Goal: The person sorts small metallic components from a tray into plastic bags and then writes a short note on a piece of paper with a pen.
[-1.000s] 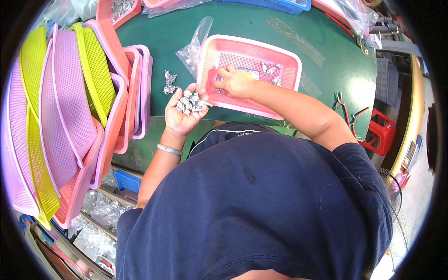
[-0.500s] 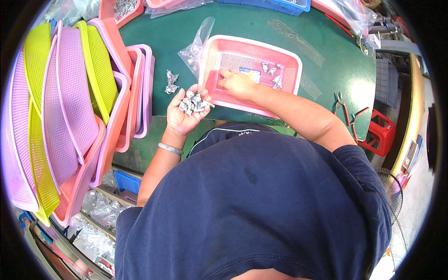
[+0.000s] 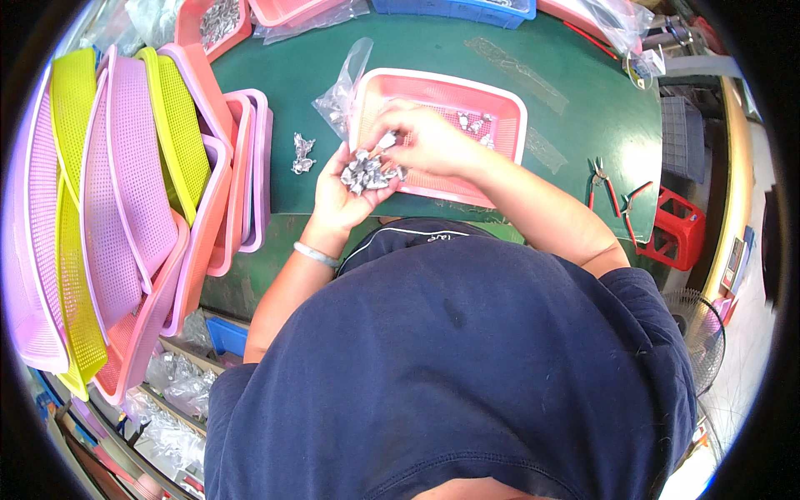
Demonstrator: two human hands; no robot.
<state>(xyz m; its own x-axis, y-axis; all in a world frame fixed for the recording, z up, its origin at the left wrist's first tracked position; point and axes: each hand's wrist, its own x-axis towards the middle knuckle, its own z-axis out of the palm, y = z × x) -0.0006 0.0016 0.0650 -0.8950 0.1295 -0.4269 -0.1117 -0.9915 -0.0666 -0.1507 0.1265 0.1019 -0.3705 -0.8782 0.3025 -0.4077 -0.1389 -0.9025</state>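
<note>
The worker's two hands, as seen from within the room. Left hand [image 3: 337, 203]: palm up and cupped, its fingers curled about a heap of silvery pieces [image 3: 364, 174]; a pale bangle [image 3: 317, 254] rings the wrist. Right hand [image 3: 431, 143]: held at the heap's upper right, thumb and fingertips pinching one pale part [image 3: 387, 140]; whether this touches the others cannot be told. Just beyond the left hand and beneath the right lies the pink tray [image 3: 450, 92], its near rim crossed by the right forearm; a few loose parts [image 3: 475, 124] rest inside it, to the right of the right hand's fingers. Left of the left hand, a small metal cluster [image 3: 302, 153] lies apart on the green table [image 3: 417, 46]. Ahead of the left hand, beside the tray, lies a clear bag [image 3: 343, 87]. Well to the right of the right hand: red-handled pliers [image 3: 600, 175], then a red stool [image 3: 679, 231]. Far left of the left hand: stacked baskets [image 3: 137, 158]. Farthest ahead: a blue bin [image 3: 454, 10].
</note>
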